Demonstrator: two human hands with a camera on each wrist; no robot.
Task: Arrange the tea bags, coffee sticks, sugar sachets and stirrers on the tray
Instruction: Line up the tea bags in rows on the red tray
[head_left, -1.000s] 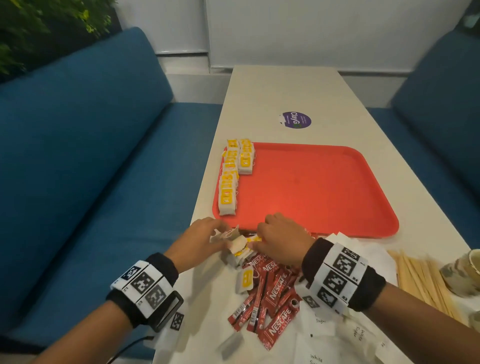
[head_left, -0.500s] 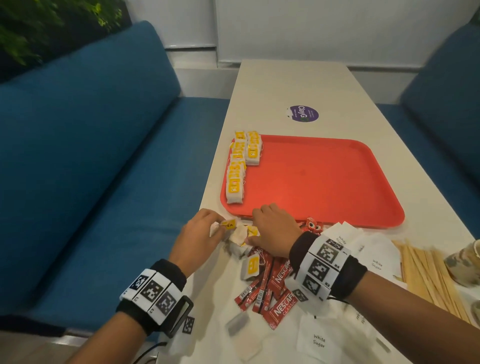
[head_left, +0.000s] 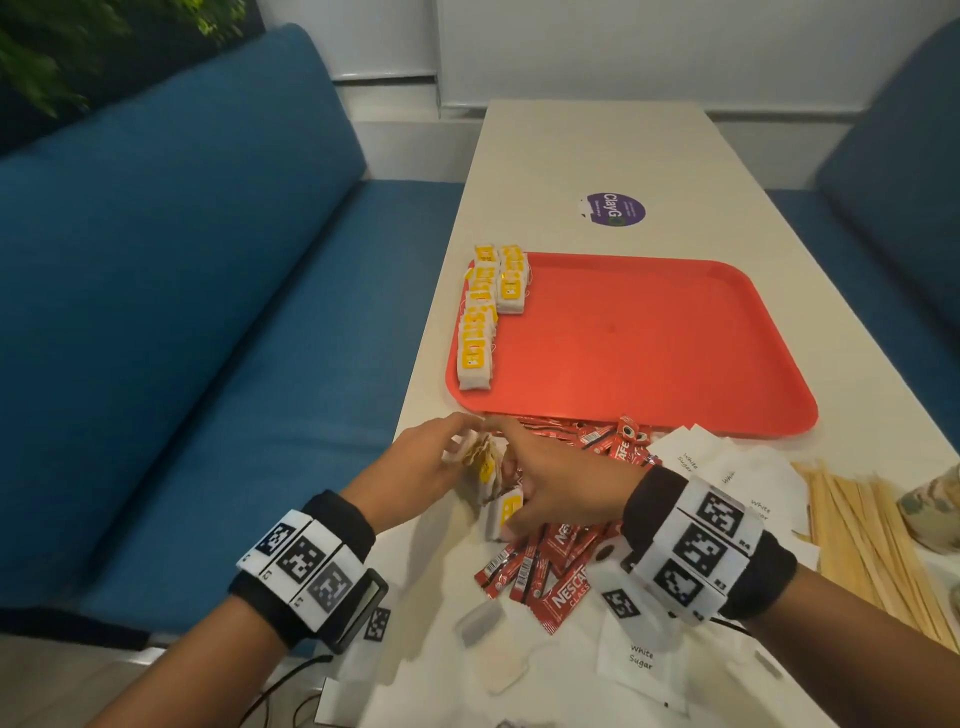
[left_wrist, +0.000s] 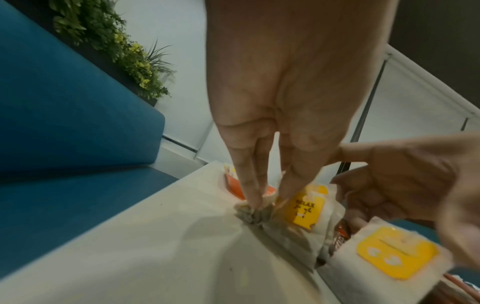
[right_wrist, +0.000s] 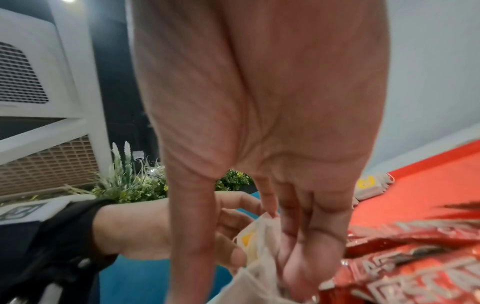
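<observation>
Both hands work at the near left edge of the counter (head_left: 597, 150), just short of the red tray (head_left: 649, 353). Left hand (head_left: 415, 467): grip narrowed to a pinch, fingertips (left_wrist: 253, 200) closed on the crumpled edge of a small bunch of tea bags (head_left: 485, 465) standing on edge between the two hands. Right hand (head_left: 550, 480): fingers fairly straight, pressed against the far side of the same bunch; whether any finger curls round a bag cannot be told. One loose tea bag (head_left: 504, 512) lies just under the right hand. Tray holds tea bags in two rows (head_left: 491, 312) along its left edge. Coffee sticks (head_left: 550, 577) piled under the right wrist and along the tray's near rim. Sugar sachets (head_left: 727, 467) and stirrers (head_left: 862, 540) lie right of them on the counter.
</observation>
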